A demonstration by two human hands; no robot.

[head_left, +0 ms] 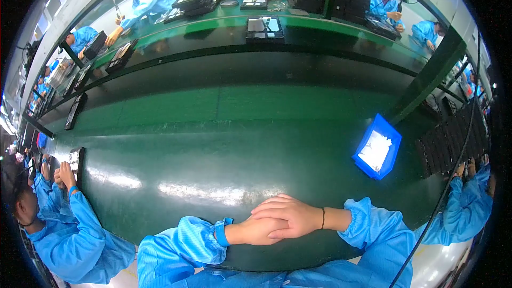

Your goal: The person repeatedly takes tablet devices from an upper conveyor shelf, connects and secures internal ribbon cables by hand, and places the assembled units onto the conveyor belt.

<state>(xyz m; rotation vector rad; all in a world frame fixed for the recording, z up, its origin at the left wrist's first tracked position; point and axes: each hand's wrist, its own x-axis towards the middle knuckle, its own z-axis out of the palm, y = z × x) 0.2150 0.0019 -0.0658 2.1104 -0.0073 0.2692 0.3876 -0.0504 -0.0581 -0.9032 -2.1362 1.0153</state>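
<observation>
both hands are parked at the bottom centre of the frame, right hand (290, 216) laid flat on top of the left hand (256, 232), resting on the near edge of the dark green counter (213, 149). the right fingers (269, 208) lie together and stretched out across the back of the left, clamped on nothing. the left fingers are mostly covered, so i can't tell if they're curled or flat, but nothing shows in them. there's a blue wrist strap (220, 233) on the left cuff and a thin dark band on the right wrist.

the nearest thing to them is the blue bin (376, 148) at centre right, tipped toward the person, with a heap of small white parts (374, 150) in it. it sits well apart from the hands.

a co-worker's hands (63, 176) are at a black tray (76, 161) at the far left, and more people in blue coats sit along the upper edge.

if this is a wait, i'd say doing it well means hands low and still on the near edge, off the belt, strap snug.
</observation>
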